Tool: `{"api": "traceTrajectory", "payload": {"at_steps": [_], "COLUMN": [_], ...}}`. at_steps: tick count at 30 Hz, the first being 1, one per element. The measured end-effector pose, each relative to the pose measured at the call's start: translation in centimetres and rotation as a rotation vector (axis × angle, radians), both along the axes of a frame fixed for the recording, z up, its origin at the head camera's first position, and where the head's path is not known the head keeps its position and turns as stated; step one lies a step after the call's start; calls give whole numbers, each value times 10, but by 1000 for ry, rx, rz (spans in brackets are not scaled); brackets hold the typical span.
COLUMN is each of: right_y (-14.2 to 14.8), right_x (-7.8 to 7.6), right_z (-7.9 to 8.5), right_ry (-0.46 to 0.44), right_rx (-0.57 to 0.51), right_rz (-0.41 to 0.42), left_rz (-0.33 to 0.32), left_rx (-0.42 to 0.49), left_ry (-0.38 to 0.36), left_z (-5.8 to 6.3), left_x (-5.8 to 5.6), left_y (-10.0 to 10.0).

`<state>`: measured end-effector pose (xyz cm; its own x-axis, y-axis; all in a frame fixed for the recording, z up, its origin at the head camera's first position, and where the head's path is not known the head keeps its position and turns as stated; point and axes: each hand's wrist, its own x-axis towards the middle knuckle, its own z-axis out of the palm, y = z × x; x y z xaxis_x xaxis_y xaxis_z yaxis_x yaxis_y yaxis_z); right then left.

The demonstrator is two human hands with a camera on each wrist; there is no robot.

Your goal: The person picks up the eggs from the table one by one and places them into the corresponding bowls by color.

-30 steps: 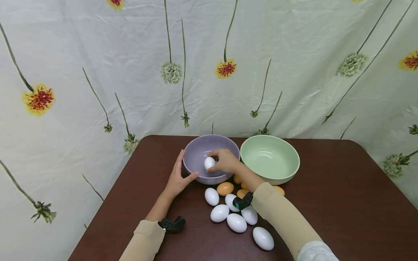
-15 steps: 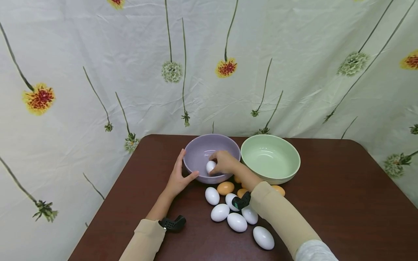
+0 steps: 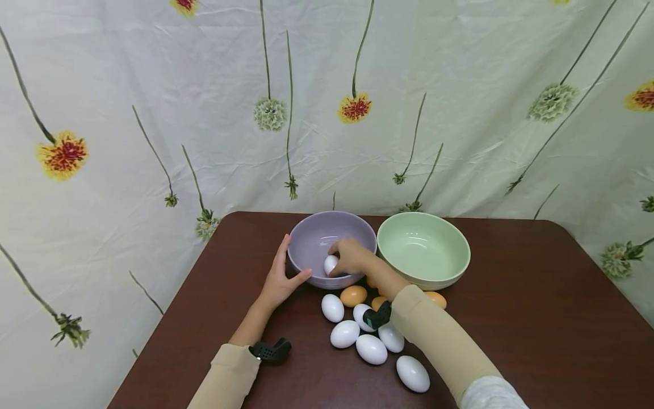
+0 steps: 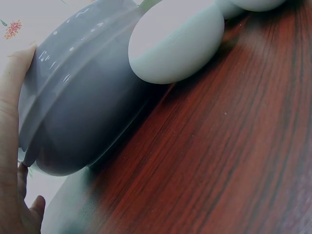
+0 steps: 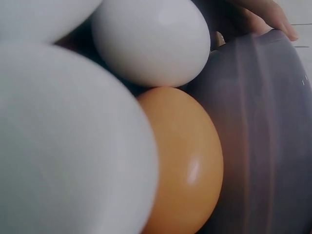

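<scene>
A purple bowl (image 3: 313, 228) stands at the back of the table. Against its left side lies my left hand (image 3: 278, 281), fingers fairly straight along the outside and thumb at the near rim. The left wrist view shows that thumb (image 4: 10, 92) along the bowl's wall. My right hand (image 3: 352, 257) reaches down inside the bowl and pinches a white egg (image 3: 330, 265) between thumb and fingers, low in the bowl. In front of the bowl, an orange egg (image 3: 353, 296) and a white egg (image 3: 332, 308) lie close to its base. The right wrist view does not show the pinched egg.
A light green bowl (image 3: 424, 250) stands close beside the purple one on the right. Several white eggs (image 3: 371, 349) lie on the dark red table (image 3: 536, 318) under and beside the right forearm, with orange eggs (image 3: 436, 299) partly hidden behind it. A flowered cloth (image 3: 460, 68) hangs behind.
My right hand has lowered the white egg slightly, down and to the right inside the purple bowl. The left hand stays at the bowl's side.
</scene>
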<state>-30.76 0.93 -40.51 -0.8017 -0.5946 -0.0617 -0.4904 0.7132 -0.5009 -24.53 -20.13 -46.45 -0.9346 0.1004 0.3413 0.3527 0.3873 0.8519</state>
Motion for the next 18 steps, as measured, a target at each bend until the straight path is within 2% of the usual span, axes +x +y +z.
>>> {"api": "traceTrajectory", "payload": {"at_steps": [1, 4, 18], "right_y": [0, 1, 14], "right_x": [0, 0, 6], "right_z": [0, -1, 5], "right_ry": [1, 3, -25], "right_rx": [-5, -40, -302], "right_rz": [1, 3, -47], "left_rz": [1, 12, 7], "left_rx": [1, -2, 1], "left_ry": [-5, 20, 33], "left_z": [0, -16, -17], "left_x": [0, -9, -10], "left_y": [0, -4, -4]}}
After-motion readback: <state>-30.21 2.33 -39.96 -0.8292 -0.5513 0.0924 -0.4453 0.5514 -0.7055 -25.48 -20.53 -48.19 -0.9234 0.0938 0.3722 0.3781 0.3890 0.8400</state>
